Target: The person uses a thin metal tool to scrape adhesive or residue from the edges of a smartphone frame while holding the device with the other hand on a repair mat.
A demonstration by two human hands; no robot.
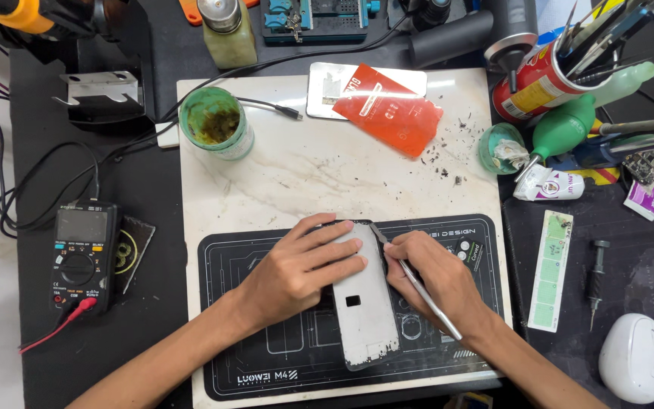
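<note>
A white phone frame [362,318] with a small square cutout lies on a black work mat [225,318] at the near edge of a marble slab [312,167]. My left hand [297,269] rests flat across the frame's upper end and presses it down. My right hand [433,276] holds a thin metal tool [418,284] like a pen, its tip touching the frame's top right corner. Both forearms come in from the bottom of the view.
A green-rimmed jar [216,123], an orange packet [390,110] and a phone [327,87] lie at the slab's far side. A multimeter [81,254] sits left. A tool-filled can [539,79], green blower [562,132], screwdriver [596,280] and white rounded device [636,357] crowd the right.
</note>
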